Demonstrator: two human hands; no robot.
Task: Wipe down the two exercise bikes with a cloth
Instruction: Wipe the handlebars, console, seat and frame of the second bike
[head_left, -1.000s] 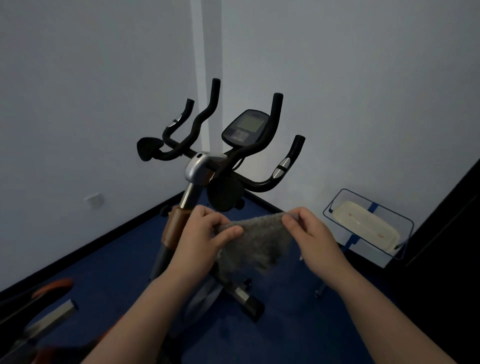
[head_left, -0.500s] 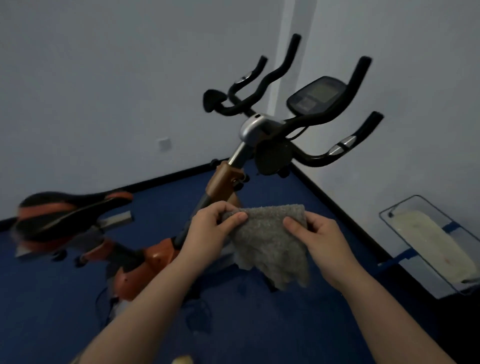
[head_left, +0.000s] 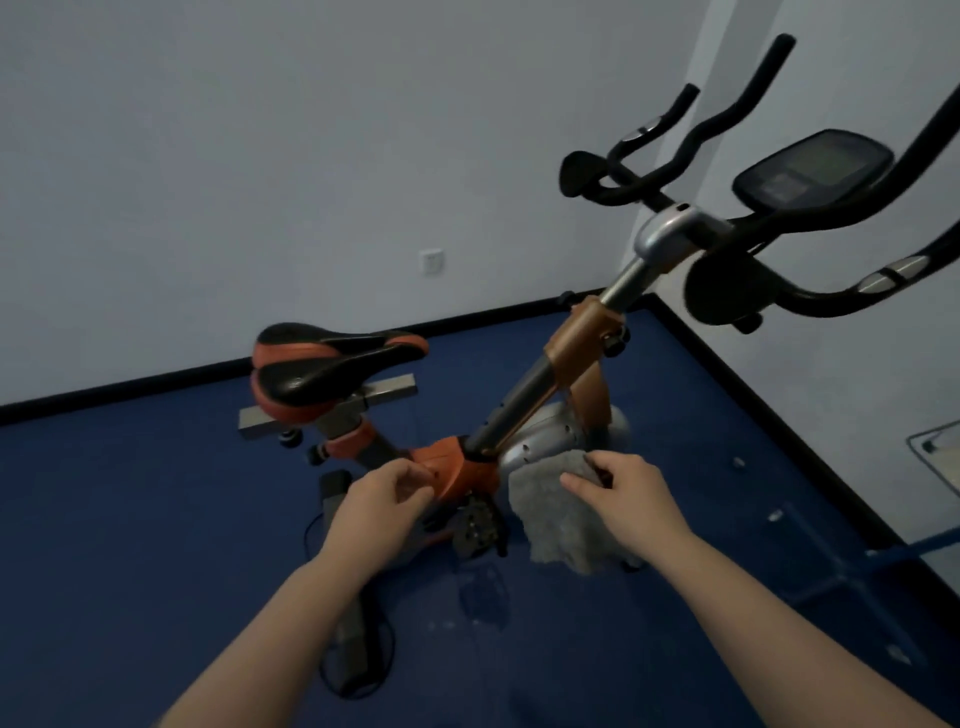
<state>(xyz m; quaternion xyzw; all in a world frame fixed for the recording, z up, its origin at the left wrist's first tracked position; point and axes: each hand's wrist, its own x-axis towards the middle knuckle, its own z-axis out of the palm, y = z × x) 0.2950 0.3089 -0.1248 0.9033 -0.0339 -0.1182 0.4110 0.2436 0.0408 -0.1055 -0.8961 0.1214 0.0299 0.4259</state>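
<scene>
Cloth (head_left: 561, 512) hangs from my right hand (head_left: 623, 493), fingers pinching its top edge, low beside the bike (head_left: 519, 410) frame. My left hand (head_left: 379, 499) holds nothing, fingers loosely curled, seemingly just off the orange frame below the saddle (head_left: 322, 364).

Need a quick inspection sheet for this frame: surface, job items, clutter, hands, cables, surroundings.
Surface: blue floor, a few pale specks near the bike's base.
Job's things: one exercise bike in view, black and orange saddle, black handlebars, console; grey cloth hangs in front of the frame. Second bike not in view.
Clutter: nothing seen.
Hands: right hand pinches the cloth's top edge; left hand holds nothing, fingers loosely curled.
Cables: black cable looped on the floor by the base.
Surroundings: white walls, wall socket, black skirting, glass-sided object at right edge.
</scene>
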